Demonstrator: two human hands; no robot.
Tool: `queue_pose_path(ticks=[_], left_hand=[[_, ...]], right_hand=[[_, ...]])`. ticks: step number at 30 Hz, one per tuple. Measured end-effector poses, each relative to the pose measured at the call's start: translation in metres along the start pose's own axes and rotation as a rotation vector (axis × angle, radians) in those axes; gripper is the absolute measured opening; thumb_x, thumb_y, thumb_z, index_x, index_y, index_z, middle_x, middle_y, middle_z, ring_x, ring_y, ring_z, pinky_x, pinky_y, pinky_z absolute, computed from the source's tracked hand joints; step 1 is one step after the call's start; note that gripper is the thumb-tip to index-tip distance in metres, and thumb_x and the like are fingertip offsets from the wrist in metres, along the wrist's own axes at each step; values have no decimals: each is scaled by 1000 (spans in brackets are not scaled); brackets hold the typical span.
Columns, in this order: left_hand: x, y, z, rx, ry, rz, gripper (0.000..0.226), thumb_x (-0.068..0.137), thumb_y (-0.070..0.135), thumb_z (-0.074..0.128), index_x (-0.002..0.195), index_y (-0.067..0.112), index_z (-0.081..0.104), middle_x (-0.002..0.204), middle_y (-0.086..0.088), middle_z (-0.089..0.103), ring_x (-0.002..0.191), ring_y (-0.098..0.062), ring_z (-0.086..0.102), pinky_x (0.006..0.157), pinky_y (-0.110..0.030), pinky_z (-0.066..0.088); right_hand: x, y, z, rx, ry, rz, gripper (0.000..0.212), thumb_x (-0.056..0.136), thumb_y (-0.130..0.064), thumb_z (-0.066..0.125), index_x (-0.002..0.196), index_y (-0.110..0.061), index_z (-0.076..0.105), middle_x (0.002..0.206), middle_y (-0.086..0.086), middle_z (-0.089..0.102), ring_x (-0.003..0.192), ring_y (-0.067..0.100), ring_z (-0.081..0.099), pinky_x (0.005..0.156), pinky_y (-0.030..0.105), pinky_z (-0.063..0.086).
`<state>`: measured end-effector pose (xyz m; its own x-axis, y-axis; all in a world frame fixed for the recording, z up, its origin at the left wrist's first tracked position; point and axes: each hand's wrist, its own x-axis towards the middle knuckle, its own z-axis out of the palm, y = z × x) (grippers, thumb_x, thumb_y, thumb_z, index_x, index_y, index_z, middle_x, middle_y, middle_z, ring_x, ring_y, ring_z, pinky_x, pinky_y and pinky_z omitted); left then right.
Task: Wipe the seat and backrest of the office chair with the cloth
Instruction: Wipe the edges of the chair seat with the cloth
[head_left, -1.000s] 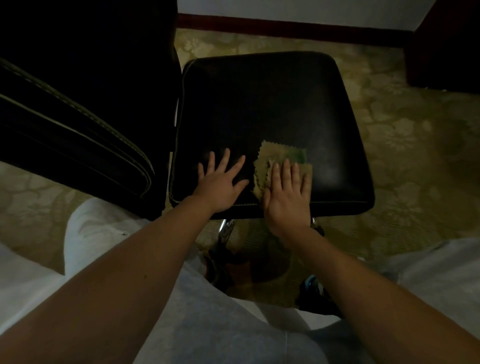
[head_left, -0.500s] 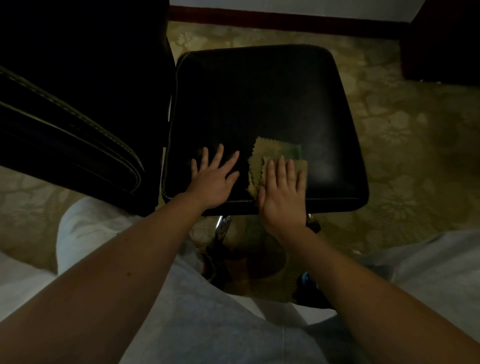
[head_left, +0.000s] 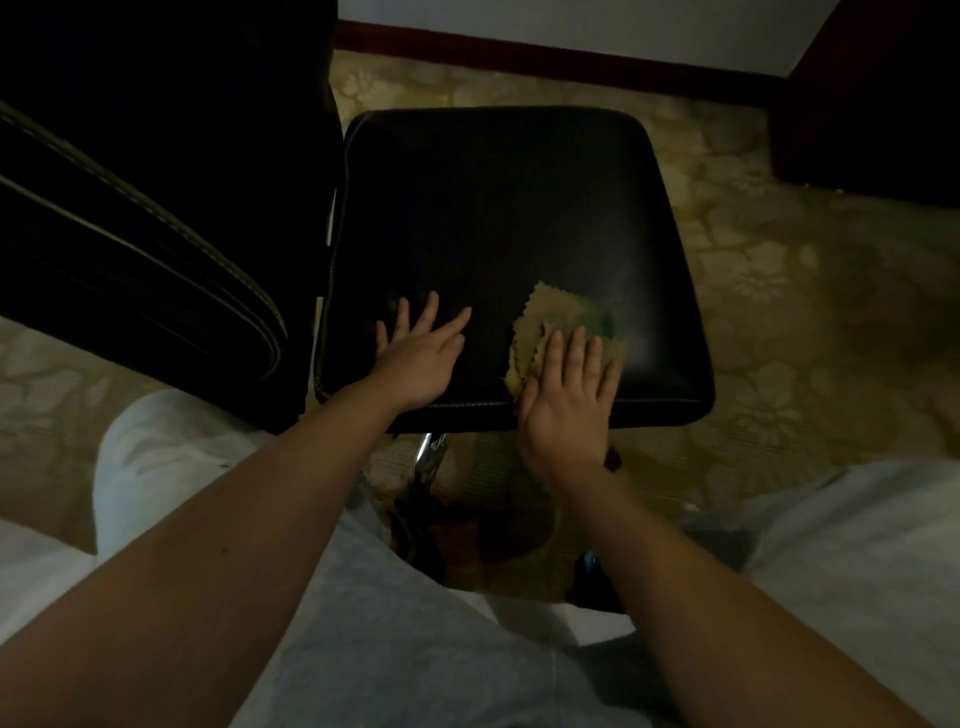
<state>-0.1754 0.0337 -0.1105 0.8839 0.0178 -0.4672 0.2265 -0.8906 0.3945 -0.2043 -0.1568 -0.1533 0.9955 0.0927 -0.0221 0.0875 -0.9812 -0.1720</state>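
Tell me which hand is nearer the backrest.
Left. The left hand lies flat on the seat near its backrest-side edge, apart from the backrest; the right hand presses the cloth farther along the seat, away from it.

Clothing: pale grey trousers (head_left: 156, 467) in soft matte fabric, with light creases and shadowed folds over the left knee. Right leg (head_left: 857, 561) has the same cloth and reads whiter toward the frame edge.

Centre of lower frame: grey garment (head_left: 395, 634), a shade darker than the knees. It has a fine heathered texture and one stitched seam running vertically near the bottom edge. Shirt hem or trouser front, cannot tell which.

Left forearm (head_left: 234, 561) and right forearm (head_left: 727, 613) are bare from wrist to frame edge. Left hand (head_left: 415, 364) and right hand (head_left: 566, 415) are bare. Nail detail is lost in the dim light.
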Motion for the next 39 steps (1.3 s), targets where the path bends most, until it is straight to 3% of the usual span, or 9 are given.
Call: queue_pose_path(ticks=[4,9,16,19,23,25,28,31,39], left_hand=[[1,5,-11,-142,-37,-39,48,112,39,16,159,42,15,170,2,-7,154,-28,-20,121,-51,-17],[-12,0,-29,-435,-43,-123,49,111,47,18,159,44,13,170,-1,-3,154,-35,-14,123,-48,-9],[-7,-6,-20,-352,-68,-9,49,112,37,17,161,34,11,171,1,3,156,-25,-11,122,-44,-12],[-3,-7,-20,-387,-48,-37,49,112,39,22,160,37,17,171,-1,5,157,-29,-5,126,-46,-5],[-10,-7,-23,-633,97,-43,47,110,38,33,157,37,31,166,-5,23,152,-27,24,124,-40,21],[-16,-6,-18,-510,203,-4,48,111,34,32,159,29,28,166,-6,25,153,-25,21,124,-39,19],[-30,6,4,-67,395,115,51,111,29,29,160,21,23,168,-8,17,157,-26,4,127,-45,3],[-37,36,25,119,320,260,51,110,30,26,160,19,23,169,-8,15,157,-28,0,125,-45,-5],[-6,71,69,276,292,113,63,108,44,20,162,19,-2,171,-7,-4,157,-27,-7,123,-47,-10]], right_hand=[[-9,-26,2,-10,-85,-132,66,101,-41,8,160,-12,3,167,15,0,154,32,-6,122,51,-9],[12,10,-6,-63,-108,-427,68,101,-49,10,160,-16,13,167,10,10,154,26,1,124,47,-1],[15,7,-11,-94,-146,-112,68,101,-47,4,159,-14,-4,167,9,-9,153,27,-15,123,49,-9],[9,-14,-11,-85,-176,-163,65,105,-44,11,159,-13,-8,167,10,-11,153,29,-16,123,50,-11],[13,-31,-15,-9,-223,-324,65,106,-46,18,160,-15,-3,167,10,-8,153,27,-14,123,46,-12],[22,-23,-26,179,-225,-404,62,107,-44,26,160,-19,6,168,6,0,154,22,-9,124,41,-8],[41,13,-37,320,-47,-344,56,107,-39,30,159,-22,17,167,4,9,154,21,-2,125,42,-2],[66,52,-41,173,-70,-204,55,108,-39,28,160,-26,14,168,5,4,154,27,-6,124,49,-3],[89,63,-33,-16,-251,-245,55,107,-46,20,159,-37,5,168,1,-6,153,29,-13,119,57,-9]])
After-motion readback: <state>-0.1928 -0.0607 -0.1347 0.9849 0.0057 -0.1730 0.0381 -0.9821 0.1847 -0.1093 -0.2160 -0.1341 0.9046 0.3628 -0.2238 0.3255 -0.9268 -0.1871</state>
